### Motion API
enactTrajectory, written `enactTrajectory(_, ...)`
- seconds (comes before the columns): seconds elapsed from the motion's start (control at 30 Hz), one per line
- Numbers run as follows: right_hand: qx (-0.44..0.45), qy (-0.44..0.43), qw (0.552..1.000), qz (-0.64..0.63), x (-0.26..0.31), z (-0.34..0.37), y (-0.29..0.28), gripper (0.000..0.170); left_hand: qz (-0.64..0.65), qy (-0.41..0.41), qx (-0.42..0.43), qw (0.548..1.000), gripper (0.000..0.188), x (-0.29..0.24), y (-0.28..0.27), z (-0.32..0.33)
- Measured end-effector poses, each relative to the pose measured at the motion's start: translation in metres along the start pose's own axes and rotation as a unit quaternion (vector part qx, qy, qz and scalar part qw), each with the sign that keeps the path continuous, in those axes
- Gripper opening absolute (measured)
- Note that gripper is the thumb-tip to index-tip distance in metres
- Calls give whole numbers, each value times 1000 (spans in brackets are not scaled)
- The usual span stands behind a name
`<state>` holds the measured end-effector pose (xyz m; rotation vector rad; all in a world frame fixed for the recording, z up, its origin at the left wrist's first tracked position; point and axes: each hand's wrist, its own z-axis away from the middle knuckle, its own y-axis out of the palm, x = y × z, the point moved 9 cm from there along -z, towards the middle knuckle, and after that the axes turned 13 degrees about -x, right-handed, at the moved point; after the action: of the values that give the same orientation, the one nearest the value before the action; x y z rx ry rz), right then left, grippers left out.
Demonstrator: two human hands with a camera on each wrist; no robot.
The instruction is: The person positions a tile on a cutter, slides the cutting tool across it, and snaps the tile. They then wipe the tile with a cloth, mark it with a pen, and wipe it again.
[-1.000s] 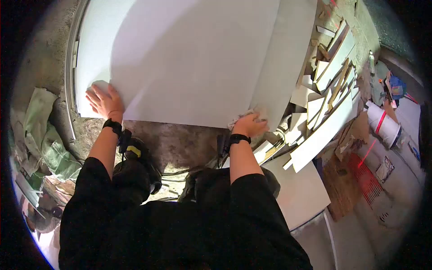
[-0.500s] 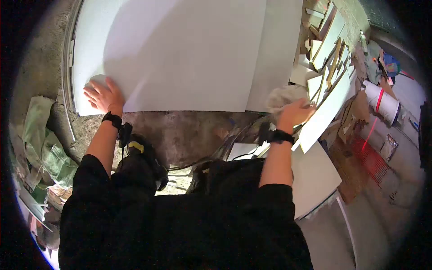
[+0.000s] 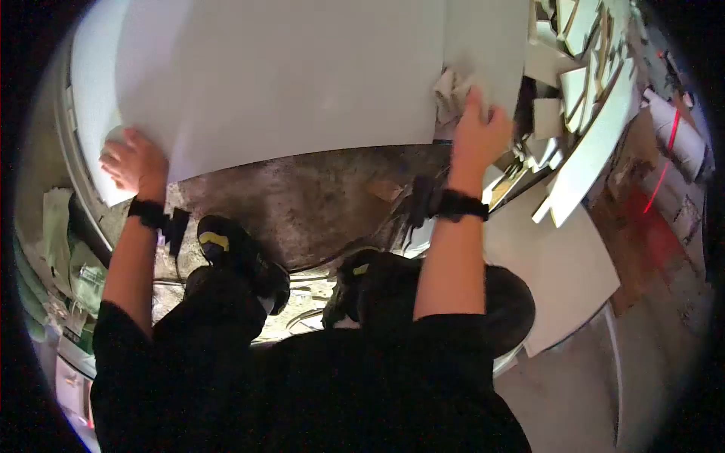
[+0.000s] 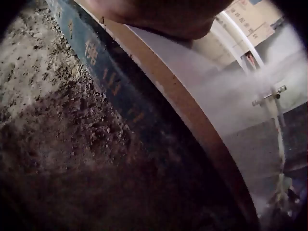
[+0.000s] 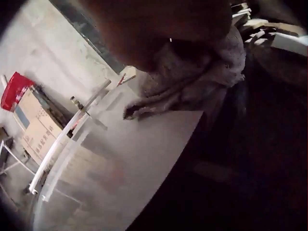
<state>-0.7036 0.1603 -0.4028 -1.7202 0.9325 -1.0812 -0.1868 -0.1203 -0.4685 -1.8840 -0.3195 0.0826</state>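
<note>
A large glossy white slab (image 3: 302, 83) lies in front of me, its near edge curved by the lens. My left hand (image 3: 134, 162) rests on its near left corner with the fingers spread. In the left wrist view that hand sits at the top, over the slab's brown edge (image 4: 168, 86). My right hand (image 3: 481, 140) grips a crumpled pale rag (image 3: 453, 94) over the slab's near right part. In the right wrist view the rag (image 5: 192, 91) bunches out below the hand, by the slab's corner. The fingertips are partly hidden there.
Broken white tile strips (image 3: 581, 143) are piled right of the slab. A pale board (image 3: 559, 264) lies by my right knee. Green-white sacks (image 3: 83, 279) lie at far left. A dark stained floor strip (image 3: 302, 196) separates the slab from my shoes (image 3: 226, 241). Cardboard boxes (image 5: 41, 127) stand beyond.
My right hand swept the rag right, past the slab's edge, then brought it back over the slab's near right part. The left hand stays on the corner. The head view has shifted.
</note>
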Motion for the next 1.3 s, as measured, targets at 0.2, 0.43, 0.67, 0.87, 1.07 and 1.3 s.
enactTrajectory(0.2,-41,-267,955,-122,28,-42,48,59,-171,317,-21,933,49,35,64,-19)
enactTrajectory(0.43,15,-128,954,-270,7,-28,51,44,219,113,198,949,44,54,61,-28)
enactTrajectory(0.67,36,-11,952,-304,-20,-30,27,35,302,11,298,905,45,47,64,-27)
enactTrajectory(0.87,201,33,893,-402,-8,-21,35,48,302,45,234,923,44,44,59,-25)
enactTrajectory(1.07,222,-10,913,-342,-3,-11,25,59,311,82,187,928,45,37,46,-18)
enactTrajectory(1.3,265,-36,873,-407,5,1,25,64,332,120,146,924,46,24,30,-10)
